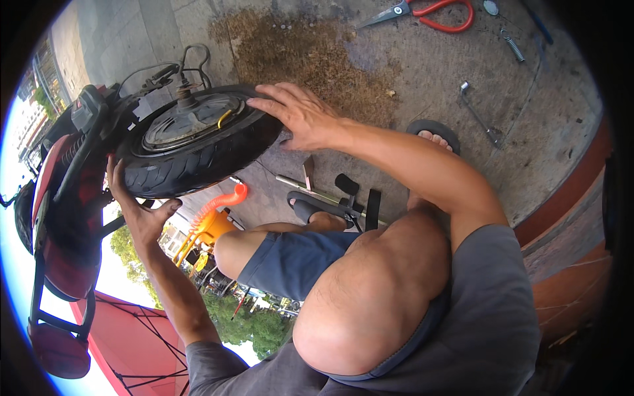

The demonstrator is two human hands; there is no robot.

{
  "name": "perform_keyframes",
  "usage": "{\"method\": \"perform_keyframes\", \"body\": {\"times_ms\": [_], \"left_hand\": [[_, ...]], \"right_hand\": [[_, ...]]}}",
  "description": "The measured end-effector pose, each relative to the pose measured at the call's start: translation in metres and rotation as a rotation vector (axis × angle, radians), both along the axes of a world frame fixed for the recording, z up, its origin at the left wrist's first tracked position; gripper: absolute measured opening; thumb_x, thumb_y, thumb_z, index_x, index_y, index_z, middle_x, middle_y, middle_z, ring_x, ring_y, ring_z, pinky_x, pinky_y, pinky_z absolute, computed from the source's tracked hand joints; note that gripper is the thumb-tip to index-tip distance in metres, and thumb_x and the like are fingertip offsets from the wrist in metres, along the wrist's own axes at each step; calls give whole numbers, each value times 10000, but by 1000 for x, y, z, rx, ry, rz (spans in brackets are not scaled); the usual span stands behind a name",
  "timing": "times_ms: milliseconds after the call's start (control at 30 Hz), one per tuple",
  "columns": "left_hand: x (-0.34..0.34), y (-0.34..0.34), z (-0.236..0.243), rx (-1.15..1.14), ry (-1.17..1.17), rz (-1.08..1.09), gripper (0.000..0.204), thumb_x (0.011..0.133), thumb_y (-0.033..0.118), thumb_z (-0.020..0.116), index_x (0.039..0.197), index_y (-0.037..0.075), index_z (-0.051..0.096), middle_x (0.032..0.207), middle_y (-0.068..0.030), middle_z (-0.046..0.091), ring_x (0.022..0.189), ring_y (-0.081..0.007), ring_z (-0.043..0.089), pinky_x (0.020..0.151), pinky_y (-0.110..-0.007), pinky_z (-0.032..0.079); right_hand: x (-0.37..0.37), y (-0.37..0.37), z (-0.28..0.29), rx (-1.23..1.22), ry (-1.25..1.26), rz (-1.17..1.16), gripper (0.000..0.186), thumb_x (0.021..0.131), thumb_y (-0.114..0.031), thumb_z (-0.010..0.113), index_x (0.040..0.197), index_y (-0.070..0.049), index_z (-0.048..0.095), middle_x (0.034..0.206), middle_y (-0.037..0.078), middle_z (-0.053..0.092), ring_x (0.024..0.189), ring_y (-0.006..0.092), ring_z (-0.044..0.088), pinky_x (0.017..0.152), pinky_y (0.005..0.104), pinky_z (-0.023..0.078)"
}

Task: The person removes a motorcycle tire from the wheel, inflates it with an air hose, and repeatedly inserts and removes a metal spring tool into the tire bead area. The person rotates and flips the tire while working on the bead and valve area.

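A black tyred wheel with a metal hub, axle, cables and a short curved yellow piece is held tilted in front of me, beside a red and black scooter. My left hand grips the tyre's lower left edge with fingers and thumb apart around it. At the tyre's right side, my right hand holds on, its fingers reaching over the rim of the tyre.
Red-handled scissors, a spring and a metal wrench lie on the stained concrete. A yellow machine with an orange coiled hose, metal bars and a red canopy are also around me.
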State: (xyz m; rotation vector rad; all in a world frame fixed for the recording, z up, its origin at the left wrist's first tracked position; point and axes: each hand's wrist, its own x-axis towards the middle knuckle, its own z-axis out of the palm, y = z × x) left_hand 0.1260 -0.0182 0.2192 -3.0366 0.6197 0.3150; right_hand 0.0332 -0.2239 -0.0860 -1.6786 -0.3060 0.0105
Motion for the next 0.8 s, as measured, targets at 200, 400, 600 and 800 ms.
{"method": "perform_keyframes", "body": {"times_ms": [200, 400, 600, 800], "left_hand": [[24, 9, 16, 189, 48, -35, 788, 620, 67, 863, 1326, 45, 514, 1426, -125, 501, 1313, -292, 514, 1045, -416, 468], [18, 43, 18, -133, 183, 207, 790, 615, 70, 917, 1305, 67, 532, 1412, -101, 515, 1277, -250, 544, 965, -369, 545], [12, 57, 1, -276, 220, 189, 855, 633, 78, 891, 1377, 64, 469, 1464, -143, 467, 1354, -284, 473, 1140, -387, 372], [23, 64, -4, -259, 231, 224, 827, 674, 11, 834, 1402, 74, 445, 1521, -161, 421, 1375, -287, 456, 1142, -393, 369]], "right_hand": [[13, 21, 5, 190, 20, 30, 759, 571, -91, 778, 1285, 3, 540, 1271, 165, 594, 1234, 346, 533, 1053, 441, 443], [8, -26, 56, 92, -15, -12, 698, 600, -142, 768, 1268, -50, 586, 1211, 101, 637, 1159, 293, 558, 923, 429, 400], [18, -64, 98, -15, -31, 31, 664, 604, -179, 784, 1235, -57, 617, 1174, 80, 655, 1105, 278, 571, 889, 427, 398], [8, -60, 85, 162, -7, -36, 962, 580, -120, 903, 1424, -45, 447, 1309, 140, 585, 1227, 323, 545, 1042, 423, 410]]}}
